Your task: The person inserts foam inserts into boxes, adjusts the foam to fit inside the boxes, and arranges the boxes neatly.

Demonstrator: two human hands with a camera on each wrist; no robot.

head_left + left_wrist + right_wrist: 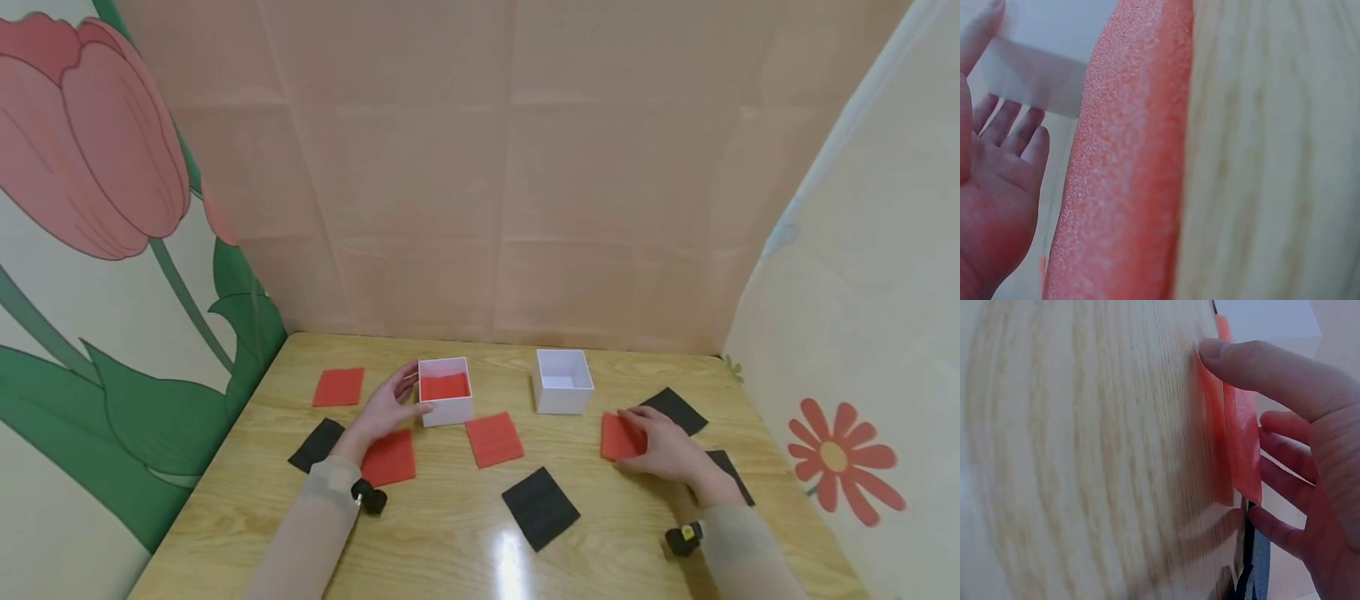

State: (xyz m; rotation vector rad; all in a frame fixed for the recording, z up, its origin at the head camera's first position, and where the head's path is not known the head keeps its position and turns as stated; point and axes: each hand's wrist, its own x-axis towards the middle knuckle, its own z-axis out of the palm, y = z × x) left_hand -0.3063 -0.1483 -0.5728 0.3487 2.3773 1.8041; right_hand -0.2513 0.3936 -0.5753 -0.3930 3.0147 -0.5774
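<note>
On a wood-grained table (442, 533), 2 white square boxes stand toward the far edge. The left hand (384, 410) is at the left box (450, 411) — thumb by its front wall, the other fingers along its left side, the hand spread wide and relaxed rather than gripping. A folded red square (444, 387) lies inside that box. The right box (564, 403), nearer the far-right corner, stands open at the top.

The right hand (666, 446) holds another red piece (613, 437) between thumb and fingers by opposite edges, toward the table's right edge — in the right wrist view it is tilted.

3 more red squares lie on the table: 1 near the far-left corner (338, 387), 1 partly behind the left wrist (390, 458), and 1 between the boxes but closer to the near edge (495, 439). Of 4 black squares, 1 lies toward the left edge (317, 445), 1 nearest the near edge (541, 508), and 2 by the right edge, 1 of them just beyond the right hand (677, 410) and 1 partly covered by the right wrist (729, 473).
</note>
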